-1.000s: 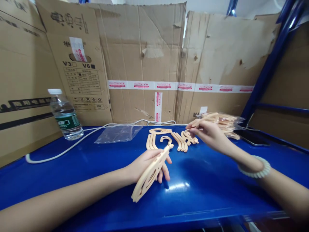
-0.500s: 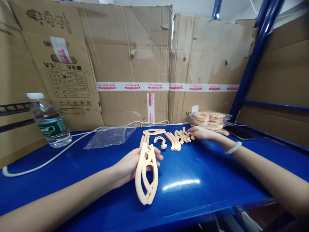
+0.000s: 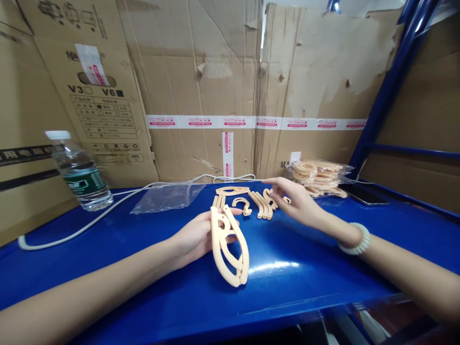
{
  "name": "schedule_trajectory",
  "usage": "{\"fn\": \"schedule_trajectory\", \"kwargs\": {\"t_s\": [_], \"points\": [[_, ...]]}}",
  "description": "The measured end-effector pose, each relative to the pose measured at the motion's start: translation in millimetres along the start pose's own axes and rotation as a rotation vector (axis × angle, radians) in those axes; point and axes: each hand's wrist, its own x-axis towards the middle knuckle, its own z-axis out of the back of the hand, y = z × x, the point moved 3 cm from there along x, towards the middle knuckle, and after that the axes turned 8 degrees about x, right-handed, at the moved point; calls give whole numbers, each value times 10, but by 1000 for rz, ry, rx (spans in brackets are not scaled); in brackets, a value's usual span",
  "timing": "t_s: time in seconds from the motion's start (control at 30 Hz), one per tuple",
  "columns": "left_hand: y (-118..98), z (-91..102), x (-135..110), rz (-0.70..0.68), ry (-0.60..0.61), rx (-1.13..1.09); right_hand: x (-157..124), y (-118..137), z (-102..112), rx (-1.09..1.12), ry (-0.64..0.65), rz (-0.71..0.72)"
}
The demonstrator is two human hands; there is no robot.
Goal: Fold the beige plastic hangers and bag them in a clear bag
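Observation:
My left hand (image 3: 194, 237) is closed on one end of a folded peach plastic hanger frame (image 3: 232, 251). The frame's other end rests on the blue shelf (image 3: 143, 268). My right hand (image 3: 296, 203), with a bead bracelet on the wrist, hovers just above a row of loose peach hanger parts (image 3: 251, 201) lying on the shelf. Its forefinger points left and the other fingers curl into a pinch over the small pieces. What they pinch is too small to make out.
A stack of bagged peach parts (image 3: 319, 175) lies at the back right beside a dark phone (image 3: 364, 195). An empty clear bag (image 3: 167, 197), a white cable (image 3: 82, 225) and a water bottle (image 3: 79, 172) sit to the left. Cardboard boxes (image 3: 201, 86) wall the back, and a blue post (image 3: 391, 81) stands at the right.
My right hand went down to the small pieces, then lifted and drew back a little. My left hand turned the hanger frame from edge-on to face-on and swung its lower end rightward.

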Motion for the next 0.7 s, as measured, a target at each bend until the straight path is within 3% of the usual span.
{"fn": "schedule_trajectory", "kwargs": {"t_s": [0.03, 0.1, 0.17, 0.23, 0.37, 0.57, 0.7], "points": [[6, 0, 4, -8, 12, -3, -56, 233, -47, 86, 8, 189], [23, 7, 17, -15, 39, -13, -184, 620, -185, 219, 202, 458], [36, 29, 32, -5, 24, -44, -283, 836, -306, 302, 374, 557], [36, 46, 40, 13, -4, -111, -325, 888, -384, 313, 442, 571], [29, 3, 12, 15, 52, -159, -321, 787, -418, 245, 386, 569], [100, -73, -72, -138, 34, 327, -335, 778, -412, -17, 264, 655], [137, -70, -79, -155, 11, 374, -351, 801, -410, -174, 198, 715]]}}
